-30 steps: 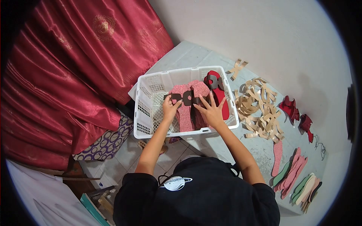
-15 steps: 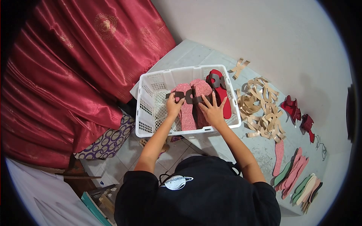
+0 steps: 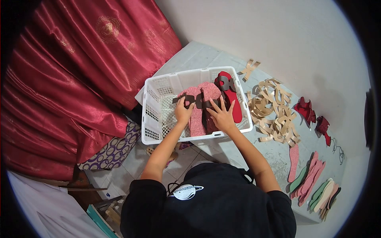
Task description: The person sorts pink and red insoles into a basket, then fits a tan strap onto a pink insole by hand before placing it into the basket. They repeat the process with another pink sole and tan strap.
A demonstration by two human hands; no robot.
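A white plastic basket (image 3: 185,73) holds pink speckled soles (image 3: 196,125) and a red sole with a dark strap across it (image 3: 237,113). Over the pink soles lies a dark brown sandal strap (image 3: 199,102) with cut-out openings. My left hand (image 3: 183,114) pinches this strap near its left end, thumb and fingers closed on it. My right hand (image 3: 222,118) rests on the strap's right part with fingers spread, partly covering it. Whether the right thumb grips anything is hard to see.
Beige straps (image 3: 274,111) lie heaped on the grey table (image 3: 254,158) right of the basket. Dark red pieces (image 3: 305,112) sit nearer the wall. Pink and green soles (image 3: 311,178) are at the right front. A red curtain (image 3: 71,91) hangs on the left.
The view has shifted slightly, so the basket appears a little further left. Both hands stay on the strap in nearly the same positions, the right fingers slightly more spread.
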